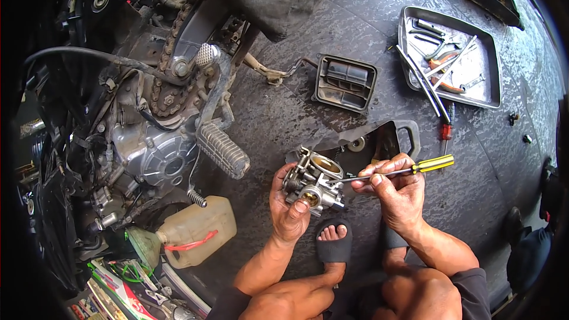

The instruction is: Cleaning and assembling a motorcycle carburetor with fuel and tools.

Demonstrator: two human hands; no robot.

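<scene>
My left hand (290, 214) grips a metal carburetor (322, 178) from its left side, thumb on the lower part near a brass-coloured opening. A large round bore faces up at its top. In my right hand (396, 188) is a screwdriver (431, 163) with a yellow and black handle, pinched along its shaft by thumb and fingers. The handle points right, and the thin shaft reaches left to the carburetor's side. Whether the tip sits in a screw is too small to tell. Just beyond both hands lies a dark cut-open container with a handle (408, 136), loose parts inside.
A motorcycle engine (155, 153) with chain and footpeg (223, 149) fills the left. On the floor are a black rectangular housing (345, 83), a metal tray (496, 77) of tools, a red screwdriver (446, 131), and a plastic jug (201, 228) with a green funnel. Another person's leg shows far right.
</scene>
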